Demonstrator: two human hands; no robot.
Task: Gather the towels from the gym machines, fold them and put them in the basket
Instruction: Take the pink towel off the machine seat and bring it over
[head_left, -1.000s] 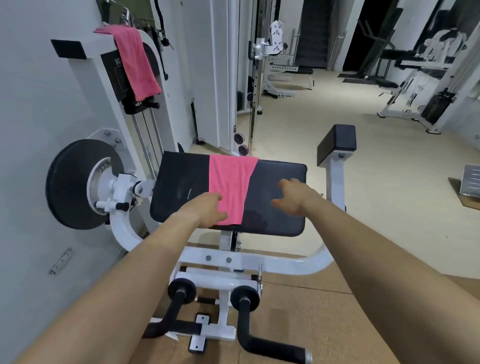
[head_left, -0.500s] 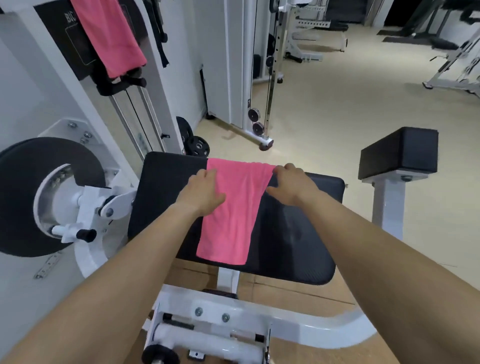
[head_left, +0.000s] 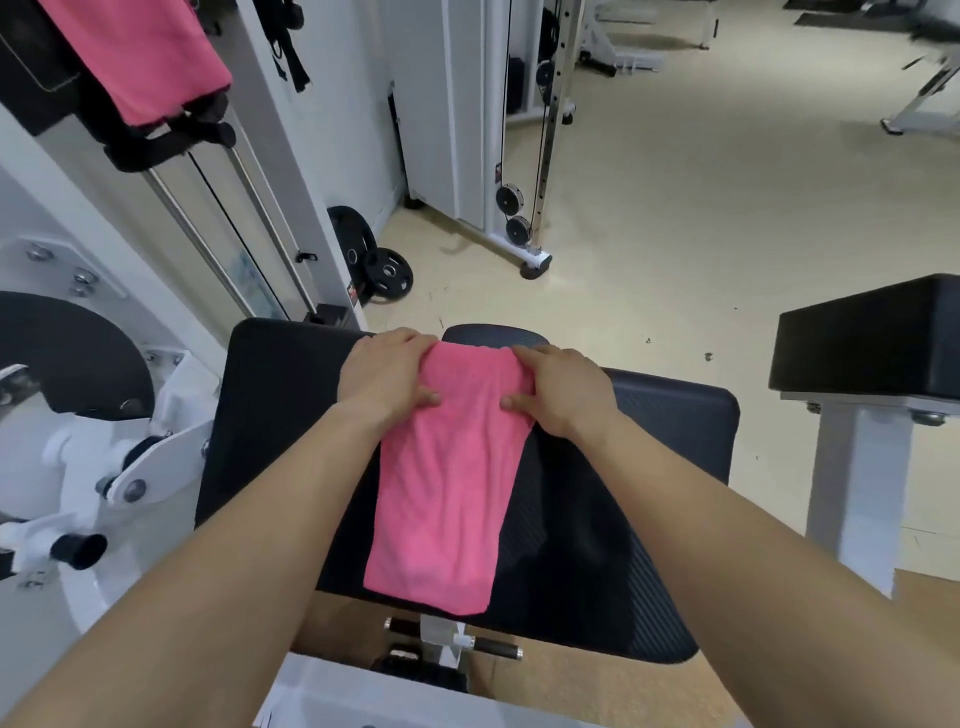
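Towel (head_left: 447, 483), pink, lies lengthwise on the black padded bench (head_left: 649, 467), its far end bunched at the pad's twelve-o'clock edge and its near end hanging off toward six. Left hand (head_left: 387, 379) and right hand (head_left: 563, 392) each hold that far end, the grip pinching cloth between thumb on top and fingers curled over the edge. A second towel (head_left: 135, 57), also pink, hangs on a white machine at eleven o'clock. Two weight plates (head_left: 387, 270) sit by the wall at twelve, a cable tower (head_left: 519, 130) stands at one, a black pad (head_left: 872, 338) on a white post sits at three, and pale floor (head_left: 701, 208) spreads beyond.
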